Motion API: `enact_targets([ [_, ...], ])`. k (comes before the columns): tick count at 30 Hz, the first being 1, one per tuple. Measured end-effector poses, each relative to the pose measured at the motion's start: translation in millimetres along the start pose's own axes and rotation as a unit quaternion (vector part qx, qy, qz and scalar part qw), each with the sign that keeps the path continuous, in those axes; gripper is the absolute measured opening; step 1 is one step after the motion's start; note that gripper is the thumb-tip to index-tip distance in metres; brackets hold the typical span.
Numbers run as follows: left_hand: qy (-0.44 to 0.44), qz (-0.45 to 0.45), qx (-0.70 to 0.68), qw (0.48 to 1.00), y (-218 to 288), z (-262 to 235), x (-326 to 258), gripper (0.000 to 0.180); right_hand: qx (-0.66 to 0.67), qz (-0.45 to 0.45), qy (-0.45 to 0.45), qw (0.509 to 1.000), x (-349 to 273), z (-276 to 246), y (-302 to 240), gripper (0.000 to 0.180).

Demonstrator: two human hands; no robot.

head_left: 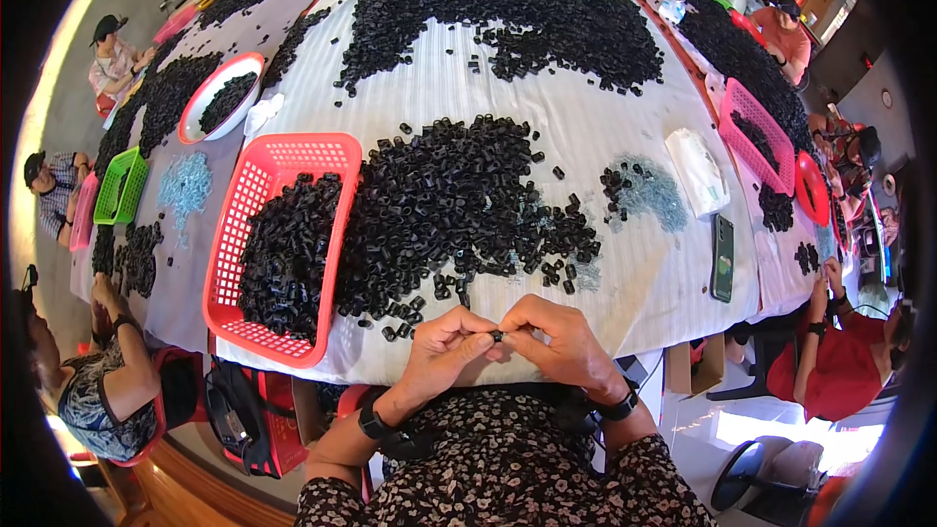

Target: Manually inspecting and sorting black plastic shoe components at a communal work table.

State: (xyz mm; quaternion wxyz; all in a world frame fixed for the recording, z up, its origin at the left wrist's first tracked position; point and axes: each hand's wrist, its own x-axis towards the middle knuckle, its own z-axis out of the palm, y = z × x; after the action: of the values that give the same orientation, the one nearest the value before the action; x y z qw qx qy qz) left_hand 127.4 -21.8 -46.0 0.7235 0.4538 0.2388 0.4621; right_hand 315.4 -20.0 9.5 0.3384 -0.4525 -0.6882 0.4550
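At the table's near edge, my left hand (447,346) and my right hand (561,340) meet, both closed in a pinch on one small black plastic piece (498,336). Its exact kind is too small to make out. Just beyond my hands spreads a large heap of similar black pieces (439,195), some loose ones lying close to my fingers. Left of the heap, a pink perforated basket (349,151) holds many more of them. To the right lies a pile of small clear bluish pieces (652,193), with a few black pieces along its left side.
A white packet (697,172) and a dark phone (722,259) lie at the right. Farther off are another black heap (508,20), a white basin (256,63), a green basket (135,161) and a pink basket (727,98). Co-workers sit along both sides.
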Motion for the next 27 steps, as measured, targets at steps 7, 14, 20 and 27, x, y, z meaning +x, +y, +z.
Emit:
enact_targets([
  [7,0.006,-0.037,-0.031,0.999,-2,-3,-3,0.012,-0.038,-0.016,-0.010,0.999,-4,-3,-7,0.011],
  [14,-0.030,-0.061,0.013,0.998,8,-2,-2,0.012,0.129,0.070,-0.096,0.985,0,-9,4,0.006],
  [20,-0.016,-0.046,-0.041,0.998,1,-6,-1,0.010,0.100,0.009,-0.067,0.993,1,-6,6,0.008],
  [27,-0.033,-0.035,0.028,0.998,11,-5,-2,0.010,0.283,0.114,-0.131,0.943,3,-4,16,0.012],
])
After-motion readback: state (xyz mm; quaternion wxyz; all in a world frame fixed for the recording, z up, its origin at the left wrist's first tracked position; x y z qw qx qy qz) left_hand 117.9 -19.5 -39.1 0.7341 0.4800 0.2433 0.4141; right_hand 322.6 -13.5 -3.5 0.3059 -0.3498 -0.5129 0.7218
